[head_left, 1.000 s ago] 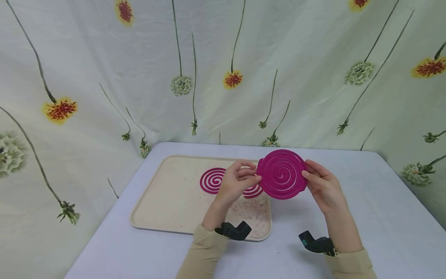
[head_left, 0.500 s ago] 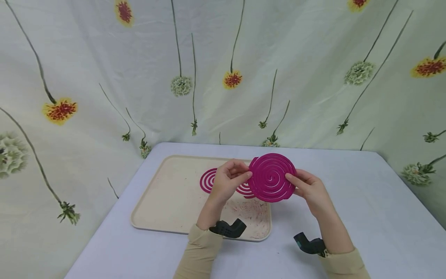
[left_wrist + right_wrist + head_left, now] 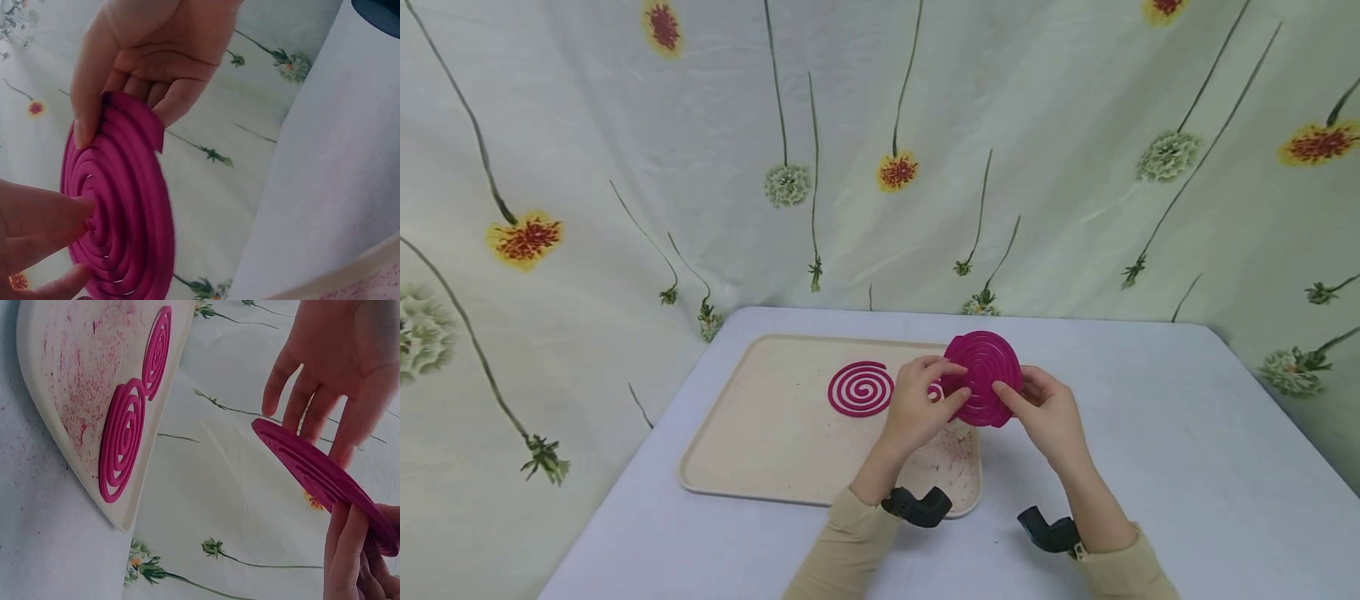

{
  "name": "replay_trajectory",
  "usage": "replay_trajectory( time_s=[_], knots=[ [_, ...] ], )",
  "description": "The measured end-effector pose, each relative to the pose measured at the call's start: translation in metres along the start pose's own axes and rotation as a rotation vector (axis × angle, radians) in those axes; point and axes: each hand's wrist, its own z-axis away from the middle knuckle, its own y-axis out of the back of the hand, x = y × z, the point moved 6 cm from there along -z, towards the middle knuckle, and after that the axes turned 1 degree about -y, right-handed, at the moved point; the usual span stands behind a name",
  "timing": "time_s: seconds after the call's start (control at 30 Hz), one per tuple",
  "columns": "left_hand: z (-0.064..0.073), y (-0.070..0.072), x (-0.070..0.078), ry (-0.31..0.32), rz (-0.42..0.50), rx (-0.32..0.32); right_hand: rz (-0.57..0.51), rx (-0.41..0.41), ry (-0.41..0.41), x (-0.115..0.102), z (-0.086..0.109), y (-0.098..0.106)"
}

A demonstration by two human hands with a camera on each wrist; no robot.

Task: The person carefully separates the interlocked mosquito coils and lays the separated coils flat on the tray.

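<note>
- Plainly, the right hand (image 3: 1051,421) was pinching the pink spiral disc (image 3: 988,367) by its right edge, with the thumb laid on the near face and other fingers behind.
- The left hand (image 3: 913,412) had its fingers spread, with thumb and forefinger apart at the left part of the near face; whether every fingertip touched was hard to tell.
- The spiral disc was held up in the air between the two hands, tipped upright above the right end of the tray (image 3: 760,442), its windings packed tightly together.
- On the tray lay one loose coil (image 3: 862,389), flat and in full sight of the head view, to the left of the left hand.
- A second coil (image 3: 112,447) lay just beside it, nearer the tray's right edge and partly hidden by the left hand from above.
- Pink crumbs (image 3: 951,467) speckled the tray's right end.
- The tray sat on a white worktop (image 3: 1150,433), in front of a flowered curtain (image 3: 1052,108).
</note>
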Motion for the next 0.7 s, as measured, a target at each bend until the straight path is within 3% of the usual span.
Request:
replay_trajectory(
  time_s=[0.2, 0.4, 0.57, 0.7],
  knots=[
    [0.003, -0.013, 0.001, 0.017, 0.129, -0.006, -0.004, -0.035, -0.033, -0.004, 0.004, -0.007],
    [0.000, -0.014, -0.001, 0.002, 0.264, -0.013, -0.114, -0.147, -0.088, 0.001, 0.002, -0.011],
    [0.000, -0.012, -0.002, 0.069, 0.354, -0.047, -0.234, -0.225, -0.033, 0.000, 0.002, -0.010],
    [0.001, -0.013, -0.001, 0.105, 0.388, -0.089, -0.254, -0.282, -0.008, 0.000, 0.003, -0.009]
  ],
)
